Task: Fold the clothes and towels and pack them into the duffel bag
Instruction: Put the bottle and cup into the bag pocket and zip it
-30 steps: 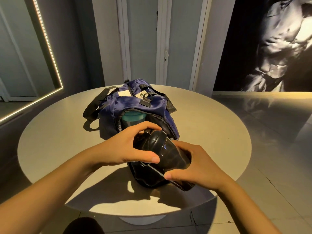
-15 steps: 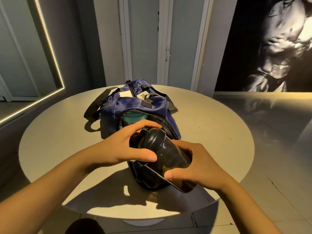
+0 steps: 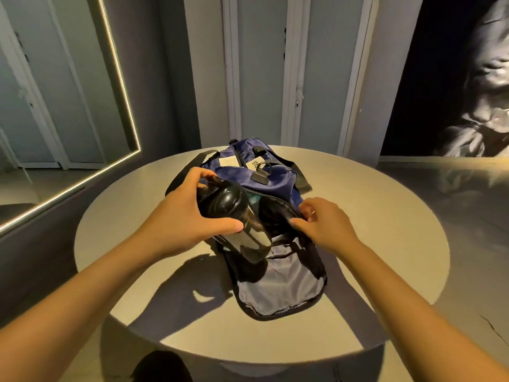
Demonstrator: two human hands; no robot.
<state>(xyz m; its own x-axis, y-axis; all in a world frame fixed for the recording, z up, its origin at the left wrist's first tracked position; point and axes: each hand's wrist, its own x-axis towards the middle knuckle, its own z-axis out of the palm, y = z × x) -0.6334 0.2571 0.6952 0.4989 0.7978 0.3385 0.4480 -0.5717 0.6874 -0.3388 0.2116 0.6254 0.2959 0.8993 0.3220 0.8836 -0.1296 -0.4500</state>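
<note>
There's a dark bottle [image 3: 252,238], black domed lid, tilted, right inside the left fingers [image 3: 192,173]. Round pale table [image 3: 385,216] spreads out below those fingers. Far beyond them, white panelled doors [image 3: 259,78]; light-edged mirror [image 3: 55,92] off left, big monochrome picture [image 3: 473,78] off right.

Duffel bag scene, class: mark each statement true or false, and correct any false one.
1. The left hand grips a black bottle. True.
2. The right hand holds the bottle too. False: it pinches the rim of the bag at its opening.
3. The bag's end flap lies open on the table. True.
4. The bag is red. False: it is blue.
5. The bottle stands upright on the table. False: it is held tilted over the bag's open end.
</note>
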